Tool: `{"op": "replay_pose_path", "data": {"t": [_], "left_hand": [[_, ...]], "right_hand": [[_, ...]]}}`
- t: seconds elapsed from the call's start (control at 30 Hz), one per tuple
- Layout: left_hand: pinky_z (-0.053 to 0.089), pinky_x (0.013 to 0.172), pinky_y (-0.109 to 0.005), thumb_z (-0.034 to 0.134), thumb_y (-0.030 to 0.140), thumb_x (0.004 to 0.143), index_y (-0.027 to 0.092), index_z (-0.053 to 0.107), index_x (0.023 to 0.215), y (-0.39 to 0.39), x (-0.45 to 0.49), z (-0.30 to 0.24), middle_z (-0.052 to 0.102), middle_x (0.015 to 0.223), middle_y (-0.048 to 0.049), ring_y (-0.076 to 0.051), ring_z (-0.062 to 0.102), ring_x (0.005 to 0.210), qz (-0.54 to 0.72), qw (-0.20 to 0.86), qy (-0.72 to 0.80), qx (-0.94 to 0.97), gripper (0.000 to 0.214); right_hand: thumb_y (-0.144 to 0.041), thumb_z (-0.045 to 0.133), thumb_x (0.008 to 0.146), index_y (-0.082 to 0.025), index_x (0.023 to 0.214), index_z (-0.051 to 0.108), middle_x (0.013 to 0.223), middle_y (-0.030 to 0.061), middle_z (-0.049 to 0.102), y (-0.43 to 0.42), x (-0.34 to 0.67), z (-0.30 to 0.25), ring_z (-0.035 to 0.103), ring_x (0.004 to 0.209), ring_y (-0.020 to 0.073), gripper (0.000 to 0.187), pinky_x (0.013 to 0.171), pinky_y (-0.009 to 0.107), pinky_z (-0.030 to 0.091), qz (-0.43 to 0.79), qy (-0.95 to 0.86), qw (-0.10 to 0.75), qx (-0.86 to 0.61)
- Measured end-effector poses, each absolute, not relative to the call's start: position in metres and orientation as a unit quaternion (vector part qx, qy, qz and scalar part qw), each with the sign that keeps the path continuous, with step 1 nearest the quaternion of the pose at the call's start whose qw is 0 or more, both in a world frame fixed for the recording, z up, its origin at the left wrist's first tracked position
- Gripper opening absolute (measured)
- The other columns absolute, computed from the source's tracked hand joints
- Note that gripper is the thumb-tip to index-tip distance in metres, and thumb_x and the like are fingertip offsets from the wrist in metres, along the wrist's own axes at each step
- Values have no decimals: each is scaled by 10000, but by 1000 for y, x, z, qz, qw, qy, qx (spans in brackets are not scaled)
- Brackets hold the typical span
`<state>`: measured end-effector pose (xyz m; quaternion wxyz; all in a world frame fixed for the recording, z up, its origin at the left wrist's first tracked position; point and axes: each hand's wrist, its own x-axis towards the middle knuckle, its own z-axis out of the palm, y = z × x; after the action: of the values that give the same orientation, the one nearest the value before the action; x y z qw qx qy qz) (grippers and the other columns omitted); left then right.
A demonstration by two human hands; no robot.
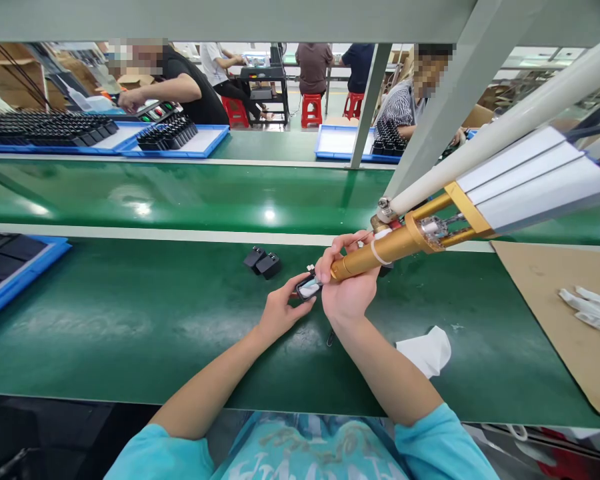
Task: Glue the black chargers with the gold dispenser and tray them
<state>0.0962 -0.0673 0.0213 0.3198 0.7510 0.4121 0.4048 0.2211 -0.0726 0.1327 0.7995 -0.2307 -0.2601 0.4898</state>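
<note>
Between the thumb and fingers of my left hand (283,308) is a small black plastic housing (307,291), its open side facing up and something white inside. My right hand (353,290) is wrapped round a gold cylindrical dispensing gun (375,259), which slants down to the left. The gun's pale nozzle tip is at the housing's opening; whether it touches the inside I cannot tell. Just beyond my left hand, two black housings (263,262) stand side by side on the green bench (155,320). Another dark piece (386,269) is partly hidden behind my right hand.
A white cloth (425,352) lies by my right forearm. White gloves (593,308) rest on cardboard (540,293) at right. A blue tray (25,287) of black parts is at left. A white pole (495,123) and metal frame slant overhead at right. People work across the green belt (190,197).
</note>
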Motion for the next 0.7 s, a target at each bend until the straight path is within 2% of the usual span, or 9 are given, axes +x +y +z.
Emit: {"op": "replay_pose_path", "data": {"t": [0.17,0.47,0.57,0.63,0.7], "left_hand": [[573,767,-260,646,338,786,194,559,1211,-66,95,19,707,982,-17,-145,678,819,395,332,439,736,457],[452,1001,-384,629,338,823,222,577,1231,-37,65,12,611,1180,-81,-210,583,1097,256,303,417,818,427],[422,1041,-398,651,398,805,243,531,1304,-28,55,14,579,1271,-80,-226,546,1172,232,327,402,823,536],[393,1070,-409,585,448,849,226,482,1357,-23,56,16,543,1337,-89,-235,517,1224,244,363,401,805,565],[365,1093,-409,410,460,939,196,493,1354,-19,62,16,531,1357,-92,-223,501,1252,278,396,414,771,499]], "right_hand": [[-468,349,891,-246,895,385,715,-67,480,-68,224,133,427,362,46,226,391,210,331,486,-256,799,-243],[-466,353,886,-253,913,393,713,-68,488,-61,232,128,436,369,50,219,392,204,327,470,-249,810,-248],[-470,347,880,-248,910,391,703,-68,485,-59,234,128,428,366,51,228,386,204,322,468,-241,814,-247],[-453,344,875,-246,910,393,699,-66,488,-58,234,128,428,363,53,216,378,202,307,465,-236,818,-243],[-435,344,870,-245,916,395,701,-65,493,-57,234,128,433,363,55,203,376,201,302,464,-232,820,-241]]}}
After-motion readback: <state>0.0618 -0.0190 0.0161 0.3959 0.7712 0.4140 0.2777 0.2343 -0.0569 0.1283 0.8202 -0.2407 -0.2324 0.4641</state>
